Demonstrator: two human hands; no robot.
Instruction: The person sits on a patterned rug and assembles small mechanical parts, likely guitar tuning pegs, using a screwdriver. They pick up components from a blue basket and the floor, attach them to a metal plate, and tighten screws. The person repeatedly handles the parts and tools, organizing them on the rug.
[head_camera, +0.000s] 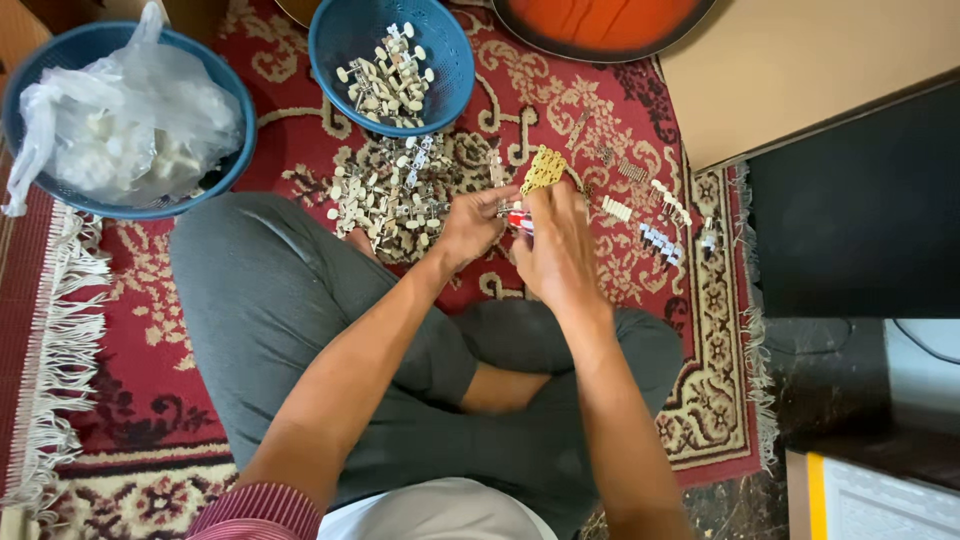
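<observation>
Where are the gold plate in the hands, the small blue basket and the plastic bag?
gold plate (544, 168), head view, on its patterned middle.
small blue basket (336, 40), head view, on its left wall.
plastic bag (125, 115), head view, on its crumpled middle.

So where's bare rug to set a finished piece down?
Bare rug lies left of the knee, below the bag-filled basket. Crowded: the tuner pile and small parts beyond both hands.
</observation>
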